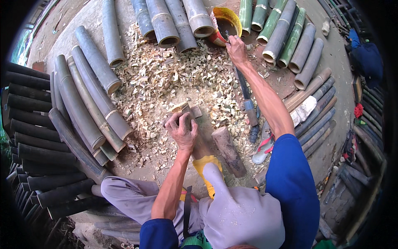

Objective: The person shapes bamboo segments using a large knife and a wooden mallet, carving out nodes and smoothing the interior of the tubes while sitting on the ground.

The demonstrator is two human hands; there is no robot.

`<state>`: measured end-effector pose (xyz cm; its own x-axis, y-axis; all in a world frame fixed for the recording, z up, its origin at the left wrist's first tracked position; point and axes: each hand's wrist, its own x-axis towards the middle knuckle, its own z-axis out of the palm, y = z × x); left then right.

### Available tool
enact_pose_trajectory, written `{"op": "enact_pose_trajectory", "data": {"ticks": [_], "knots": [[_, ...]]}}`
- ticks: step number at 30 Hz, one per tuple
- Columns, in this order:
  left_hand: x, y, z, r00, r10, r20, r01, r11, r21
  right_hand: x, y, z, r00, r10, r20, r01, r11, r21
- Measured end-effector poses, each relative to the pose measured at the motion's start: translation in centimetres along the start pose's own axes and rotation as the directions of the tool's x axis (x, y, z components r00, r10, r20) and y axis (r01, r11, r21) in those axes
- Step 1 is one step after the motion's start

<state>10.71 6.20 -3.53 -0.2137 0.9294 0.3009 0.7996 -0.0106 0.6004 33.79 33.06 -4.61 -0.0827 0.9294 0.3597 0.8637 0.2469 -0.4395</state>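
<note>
My left hand (182,130) is closed around a short piece of bamboo (181,108), whose pale cut end shows past the fingers. Under that wrist lies a brown wooden piece (201,147), reaching back to a yellow cloth (205,164) between my legs. Stretched far forward, my right hand (237,50) is closed at the near rim of a yellow and red bucket (235,17). The bucket leans, and its inside is dark. Below my right wrist, a long-bladed knife (244,93) lies on the ground, its handle toward me.
Pale wood chips (166,79) cover the ground ahead. Grey bamboo poles (93,89) lie at left, green ones (292,39) at far right. Dark poles (45,141) are stacked at the left edge. A short log (228,151) and a sandal (262,151) are close by.
</note>
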Motion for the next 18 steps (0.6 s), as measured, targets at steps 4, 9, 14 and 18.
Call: {"op": "enact_pose_trajectory", "data": {"ticks": [4, 9, 14, 18], "knots": [[0.1, 0.0, -0.2, 1.0, -0.008, 0.0, 0.008, 1.0, -0.004, -0.9, -2.1, -0.9, 0.994, -0.04, -0.098, 0.028, 0.992, -0.125], [0.1, -0.3, -0.6, 1.0, -0.021, -0.008, 0.021, 1.0, 0.003, -2.2, -11.0, 0.3, 0.888, 0.284, 0.363, -0.434, 0.778, 0.453], [0.4, 0.3, -0.5, 0.999, -0.043, 0.006, 0.043, 0.999, -0.013, 0.3, -12.0, 8.8, 0.722, 0.564, 0.4, -0.603, 0.229, 0.764], [0.4, 0.8, -0.3, 0.997, -0.066, 0.029, 0.068, 0.997, -0.043, 1.9, -10.3, 12.8, 0.664, 0.667, 0.338, -0.672, 0.334, 0.661]]}}
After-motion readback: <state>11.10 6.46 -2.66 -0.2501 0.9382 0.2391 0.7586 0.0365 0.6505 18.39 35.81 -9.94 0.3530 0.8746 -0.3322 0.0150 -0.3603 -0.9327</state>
